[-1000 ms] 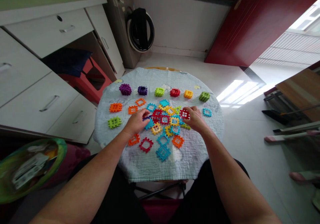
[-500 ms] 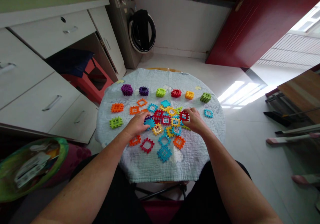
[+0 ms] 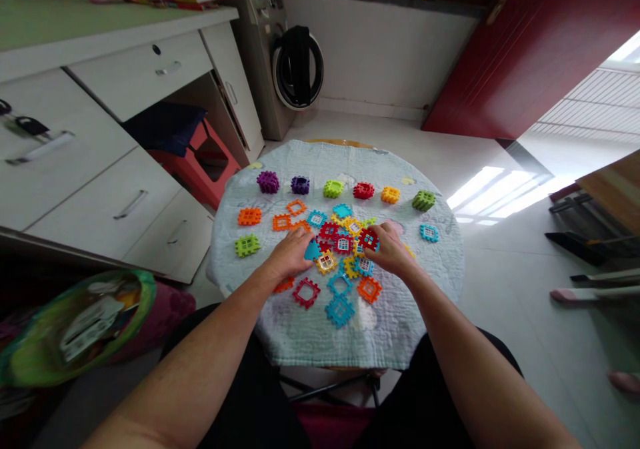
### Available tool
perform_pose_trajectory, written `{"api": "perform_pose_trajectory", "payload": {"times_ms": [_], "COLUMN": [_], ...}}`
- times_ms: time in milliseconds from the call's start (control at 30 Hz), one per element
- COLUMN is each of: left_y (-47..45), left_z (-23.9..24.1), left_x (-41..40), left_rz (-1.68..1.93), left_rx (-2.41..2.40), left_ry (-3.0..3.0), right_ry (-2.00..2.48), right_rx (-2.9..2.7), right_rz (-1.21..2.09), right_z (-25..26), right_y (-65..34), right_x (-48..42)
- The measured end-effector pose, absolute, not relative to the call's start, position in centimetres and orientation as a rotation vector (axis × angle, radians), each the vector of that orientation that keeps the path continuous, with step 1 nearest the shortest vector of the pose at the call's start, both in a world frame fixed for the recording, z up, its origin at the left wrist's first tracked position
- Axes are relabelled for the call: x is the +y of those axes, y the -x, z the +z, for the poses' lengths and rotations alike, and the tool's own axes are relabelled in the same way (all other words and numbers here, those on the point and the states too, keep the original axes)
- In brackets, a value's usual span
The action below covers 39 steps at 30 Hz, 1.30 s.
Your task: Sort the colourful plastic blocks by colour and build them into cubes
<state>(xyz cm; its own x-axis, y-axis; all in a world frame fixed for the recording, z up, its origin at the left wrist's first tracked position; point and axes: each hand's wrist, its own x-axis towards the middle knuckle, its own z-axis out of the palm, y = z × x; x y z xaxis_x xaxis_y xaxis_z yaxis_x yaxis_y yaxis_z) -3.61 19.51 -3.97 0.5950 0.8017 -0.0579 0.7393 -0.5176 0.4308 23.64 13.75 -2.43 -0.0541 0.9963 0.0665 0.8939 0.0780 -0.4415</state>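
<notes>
Over the right side of a pile of interlocking plastic tiles, my right hand (image 3: 391, 249) pinches a red window tile (image 3: 369, 239). My left hand (image 3: 291, 255) lies at the pile's left edge, thumb and fingers apart around a blue tile (image 3: 313, 250); some of its fingertips are hidden. Between the hands are more tiles: a red one with a white window (image 3: 343, 244), a yellow one with a window (image 3: 326, 262) and several blue ones. Closer to me lie a crimson frame tile (image 3: 307, 293), a blue tile (image 3: 340, 310) and an orange tile (image 3: 369, 289).
Along the far side of the cloth-covered round table (image 3: 310, 342) runs a row of tile stacks, among them a purple stack (image 3: 268, 182) and a dark green stack (image 3: 424, 200). Orange tiles (image 3: 249, 217) lie at left. A waste bin (image 3: 150, 302) stands left of the table.
My right hand has shifted slightly left over the pile with the red window tile. My left hand stays by the blue tile. The whole view has swung a little left.
</notes>
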Motion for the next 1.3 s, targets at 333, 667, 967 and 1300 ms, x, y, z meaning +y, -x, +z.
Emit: {"api": "perform_pose_trajectory", "payload": {"times_ms": [333, 667, 967, 1300], "left_y": [4.2, -0.3, -0.5, 0.4], "left_z": [-3.0, -5.2, -5.6, -5.4], "left_x": [20.5, 20.0, 20.1, 20.9], "left_rz": [0.291, 0.456, 0.362, 0.381], "left_rx": [1.309, 1.214, 1.314, 1.057], "left_ry": [-2.439, -2.506, -2.5, -2.497], "right_ry": [1.853, 1.797, 1.407, 1.247], "right_rx": [-2.071, -1.932, -1.162, -0.848], "right_rz": [0.512, 0.647, 1.397, 1.668], "right_z": [-1.4, -1.1, 0.1, 0.0], "right_y": [-20.3, -20.1, -20.6, -20.4], "right_x": [16.8, 15.2, 11.2, 11.9]}}
